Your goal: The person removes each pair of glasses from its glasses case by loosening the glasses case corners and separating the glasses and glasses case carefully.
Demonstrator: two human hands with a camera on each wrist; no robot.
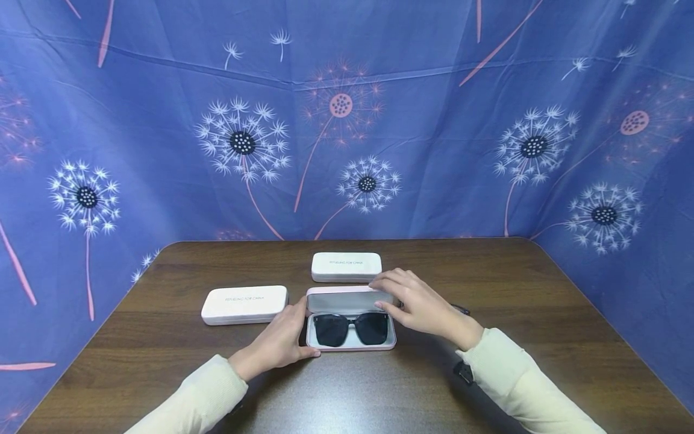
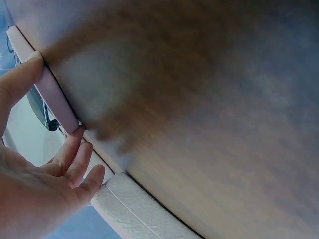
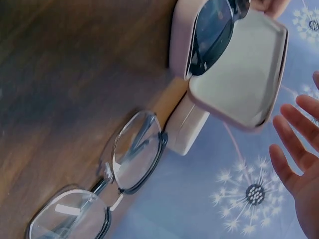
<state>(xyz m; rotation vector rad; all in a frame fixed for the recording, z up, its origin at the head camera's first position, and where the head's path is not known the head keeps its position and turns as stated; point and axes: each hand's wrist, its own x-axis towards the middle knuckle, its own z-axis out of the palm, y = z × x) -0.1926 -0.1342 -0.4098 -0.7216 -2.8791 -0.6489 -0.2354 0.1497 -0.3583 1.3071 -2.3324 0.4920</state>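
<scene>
A pale pink glasses case [image 1: 347,302] lies open on the table with its lid raised at the back. Inside rest dark sunglasses [image 1: 332,331], folded, lenses toward the front. My left hand [image 1: 279,340] grips the case's left end, thumb at the front edge and fingers by the left side; the left wrist view shows the thumb [image 2: 22,74] on the pink wall. Beside the lid's right corner is my right hand [image 1: 423,307], fingers extended and slightly bent. In the right wrist view this hand [image 3: 304,174] appears just off the lid, holding nothing.
Two closed white glasses cases stand near: one case [image 1: 246,304] on the left, another case [image 1: 347,267] behind the pink one. Clear eyeglasses [image 3: 162,149] lie on the table to the right, mostly hidden by my right arm in the head view. A blue dandelion-print cloth [image 1: 434,181] hangs behind the table.
</scene>
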